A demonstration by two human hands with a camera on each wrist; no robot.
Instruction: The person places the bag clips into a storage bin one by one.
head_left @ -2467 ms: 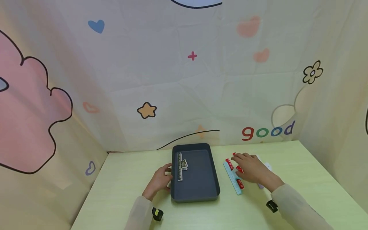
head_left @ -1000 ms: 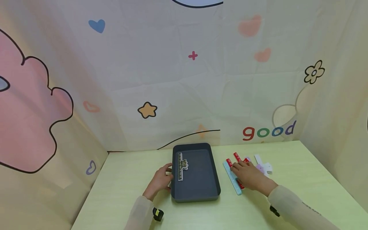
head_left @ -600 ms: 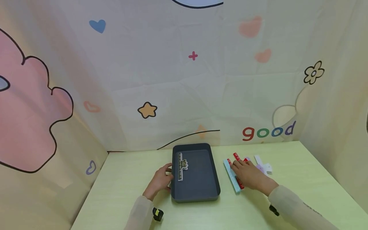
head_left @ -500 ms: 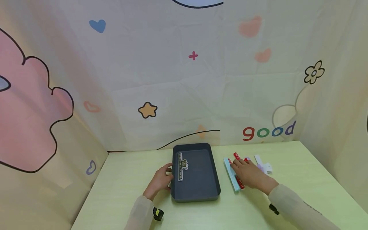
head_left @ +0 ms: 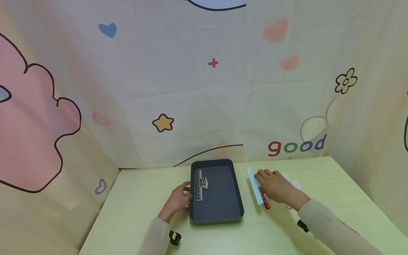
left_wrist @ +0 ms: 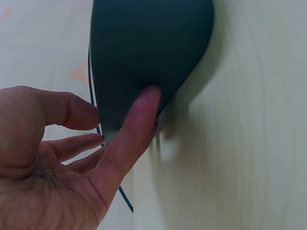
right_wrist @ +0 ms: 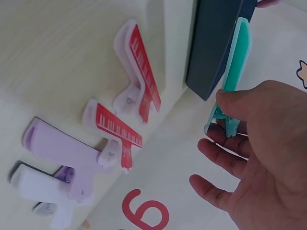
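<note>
My right hand [head_left: 280, 187] pinches a light turquoise plastic clip [head_left: 255, 186] between thumb and fingers. In the right wrist view the clip [right_wrist: 238, 60] is held up, its long edge pointing away. My left hand [head_left: 176, 202] touches the left outer wall of a dark grey tray [head_left: 237, 198]. In the left wrist view, fingertips [left_wrist: 152, 96] rest against the tray's outside [left_wrist: 148, 38]. Inside the tray, along its left side, lies a black-and-white clip with piano-key print [head_left: 199, 187]. A red piano-key clip [head_left: 265, 202] shows below my right hand.
Two red clips lie on the table in the right wrist view, one red clip [right_wrist: 115, 123] beside a purple clip [right_wrist: 64, 148] and a white clip [right_wrist: 41, 187]. Behind the pale green table [head_left: 137, 212] hangs a printed curtain [head_left: 178, 71].
My right hand has gripped the turquoise clip and lifted it off the table, away from the red clips. My left hand and the tray have stayed in place.
</note>
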